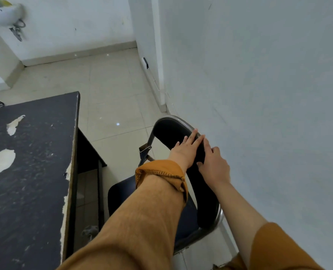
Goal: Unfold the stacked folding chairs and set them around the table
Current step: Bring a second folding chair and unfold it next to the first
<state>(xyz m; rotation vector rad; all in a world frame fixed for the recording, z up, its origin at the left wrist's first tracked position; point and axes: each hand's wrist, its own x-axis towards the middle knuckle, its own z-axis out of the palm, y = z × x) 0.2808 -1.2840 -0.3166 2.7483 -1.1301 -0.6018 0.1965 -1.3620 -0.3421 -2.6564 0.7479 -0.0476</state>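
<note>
- Folding chair [183,217]: unfolded, dark seat and black padded backrest on a metal tube frame; stands between the table and the white wall, backrest on the wall side.
- Table [31,162]: dark top with chipped, peeling patches; its corner lies just left of the chair seat.
- Left hand [187,151]: palm flat on the front of the chair backrest, fingers extended, not curled around anything; orange sleeve pushed back at the wrist.
- Right hand [214,166]: clasps the backrest's top edge, thumb on the front face, fingers over the wall side.
- Floor [113,90]: pale tiles beyond the chair.
</note>
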